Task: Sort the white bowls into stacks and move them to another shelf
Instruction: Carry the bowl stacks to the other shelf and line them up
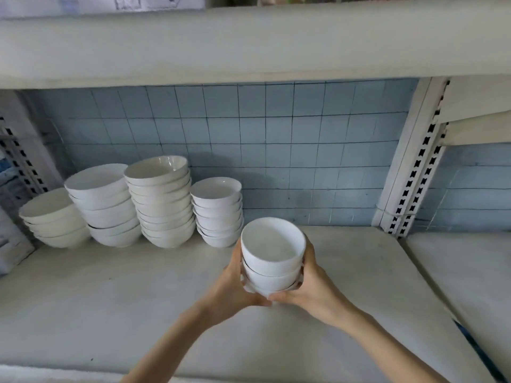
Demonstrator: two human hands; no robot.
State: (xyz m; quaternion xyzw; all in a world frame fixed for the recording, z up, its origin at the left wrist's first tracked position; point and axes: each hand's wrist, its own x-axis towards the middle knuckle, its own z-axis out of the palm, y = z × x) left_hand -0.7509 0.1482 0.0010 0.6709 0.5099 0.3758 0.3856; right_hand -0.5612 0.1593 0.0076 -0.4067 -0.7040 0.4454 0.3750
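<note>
A short stack of small white bowls (272, 258) is held above the white shelf (110, 313), just right of and in front of the other stacks. My left hand (235, 283) grips its left side and my right hand (309, 283) grips its right side, thumbs meeting under the bottom bowl. Along the back left of the shelf stand several stacks of white bowls: a low wide stack (54, 219), a taller leaning stack (106, 205), the tallest stack (163, 203), and a stack of smaller bowls (218, 211).
A blue tiled wall (304, 150) backs the shelf. The shelf above (249, 45) overhangs close overhead. A white slotted upright (414, 167) bounds the right side, with another shelf (470, 272) beyond it. A second slotted upright (19, 156) stands at the left.
</note>
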